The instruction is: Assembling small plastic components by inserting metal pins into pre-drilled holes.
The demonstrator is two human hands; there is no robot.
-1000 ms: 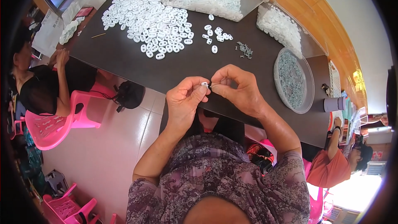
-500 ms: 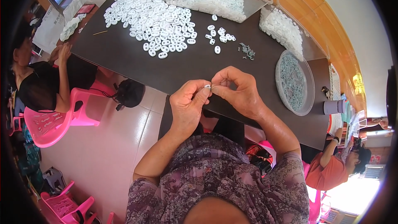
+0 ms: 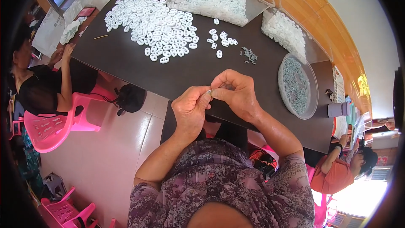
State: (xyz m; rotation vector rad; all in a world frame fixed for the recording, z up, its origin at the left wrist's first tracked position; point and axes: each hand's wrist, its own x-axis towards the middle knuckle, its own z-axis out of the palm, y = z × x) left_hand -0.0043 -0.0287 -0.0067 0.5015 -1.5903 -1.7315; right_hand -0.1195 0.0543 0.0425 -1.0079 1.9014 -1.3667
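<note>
Just over the near edge of the table, my two hands meet at the fingertips. My left hand pinches a small white oval piece between thumb and forefinger, and most of it is hidden. My right hand has its thumb and forefinger pressed together against that piece; whatever they grip is too small to make out. Beyond my hands lie several loose white pieces and a little pile of grey-green parts. A large heap of white two-holed oval pieces spreads over the far left.
A round clear tub of grey-green parts stands at the right. Clear bins full of white pieces line the back. A purple cup sits at the right edge. One person sits at left, another at right.
My right fingertips have closed in on the white piece, which shows less now. The whole view has shifted slightly.
</note>
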